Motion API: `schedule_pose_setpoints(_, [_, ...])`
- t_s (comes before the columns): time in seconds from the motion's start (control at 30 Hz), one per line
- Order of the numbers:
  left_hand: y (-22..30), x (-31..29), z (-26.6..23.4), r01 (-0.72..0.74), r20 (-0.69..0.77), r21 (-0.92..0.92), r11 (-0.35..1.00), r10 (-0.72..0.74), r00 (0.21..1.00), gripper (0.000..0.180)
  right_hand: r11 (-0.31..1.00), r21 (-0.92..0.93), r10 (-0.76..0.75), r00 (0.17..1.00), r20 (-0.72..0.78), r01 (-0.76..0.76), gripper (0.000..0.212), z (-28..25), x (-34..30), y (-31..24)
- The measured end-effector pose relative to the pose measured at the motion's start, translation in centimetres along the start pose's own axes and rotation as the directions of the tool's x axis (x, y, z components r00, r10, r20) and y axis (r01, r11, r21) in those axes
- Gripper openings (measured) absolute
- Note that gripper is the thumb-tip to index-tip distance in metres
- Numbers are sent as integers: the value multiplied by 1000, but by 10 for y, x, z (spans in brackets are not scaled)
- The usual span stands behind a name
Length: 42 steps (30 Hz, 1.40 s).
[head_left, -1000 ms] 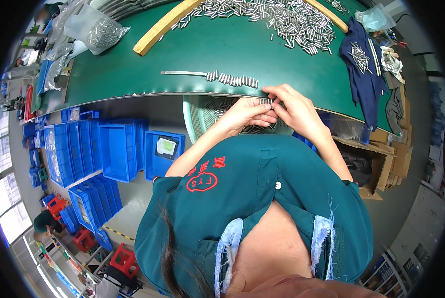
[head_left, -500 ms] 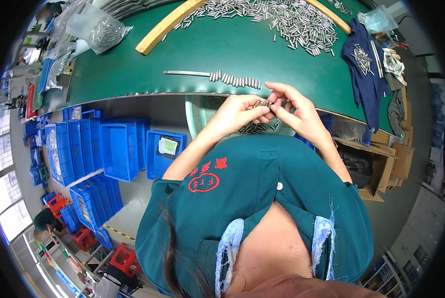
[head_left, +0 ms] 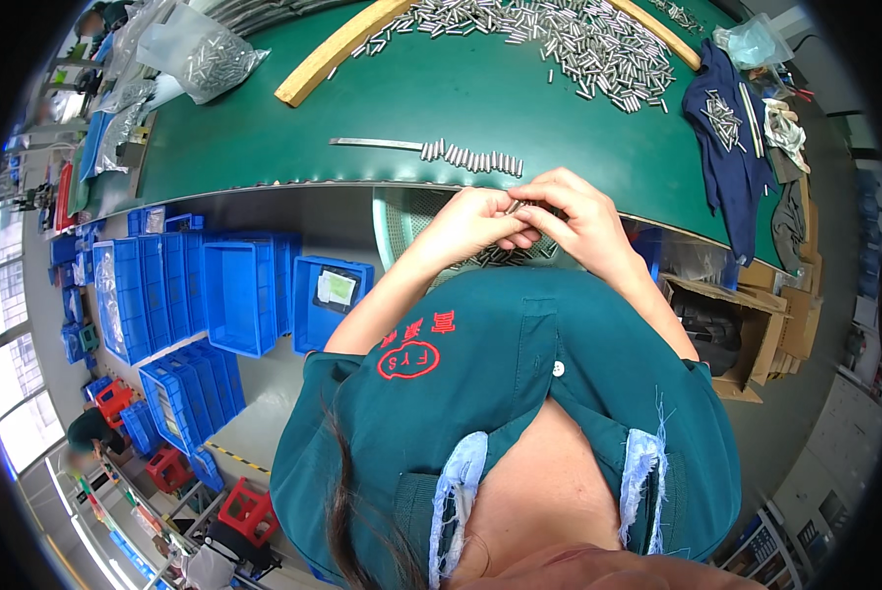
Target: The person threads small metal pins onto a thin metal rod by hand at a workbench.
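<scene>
Together over the table's near edge, my left hand (head_left: 480,222) and my right hand (head_left: 582,218) are closed on small metal pins (head_left: 520,207), which show between the fingertips. My fingers hide most of the pins there. Below them, a pale green basket (head_left: 382,234) holds a heap of similar dark-looking pins (head_left: 510,256). Just beyond my hands lies a line of shiny pins (head_left: 473,160) set side by side on the table. A thin flat metal strip (head_left: 377,144) sticks out from that line's left end.
A large pile of pins (head_left: 598,49) spreads across the far green table (head_left: 234,138) between two wooden bars (head_left: 347,49). Further pins lie on a dark blue cloth (head_left: 721,167) at the right. A clear bag of pins (head_left: 205,64) stands far left; blue bins (head_left: 234,295) fill the lower left.
My right hand's fingers have drawn in from a more spread pose and now cover more of the pins. Both hands stay together above the basket.
</scene>
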<state>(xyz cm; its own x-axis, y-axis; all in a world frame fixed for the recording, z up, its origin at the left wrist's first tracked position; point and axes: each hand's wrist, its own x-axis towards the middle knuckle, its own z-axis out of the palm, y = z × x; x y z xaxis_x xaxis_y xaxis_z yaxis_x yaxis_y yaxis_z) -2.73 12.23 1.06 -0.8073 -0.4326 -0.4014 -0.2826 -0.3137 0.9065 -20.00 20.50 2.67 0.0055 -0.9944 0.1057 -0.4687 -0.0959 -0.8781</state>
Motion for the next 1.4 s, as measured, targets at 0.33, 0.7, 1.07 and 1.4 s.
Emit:
schedule_pose_setpoints(0.33, [14, -19, -12, 36, 150, -61, 997, -27, 988, 27, 479, 734, 383, 867, 320, -482, 18, 12, -6, 24])
schedule_pose_setpoints(0.7, [12, -29, -35, -51, -56, 36, 998, 53, 997, 29, -461, 749, 239, 746, 622, -476, 15, 16, -9, 31])
schedule_pose_setpoints(1.07, [10, -30, -38, -114, -122, 110, 987, 128, 984, 30, 750, 525, 258, 909, 328, -402, 24, 18, -12, 13])
schedule_pose_setpoints(1.4, [-6, -22, -32, -60, -90, 91, 994, 68, 994, 28, 992, -6, 128, 990, 58, -128, 24, -5, 28, 10])
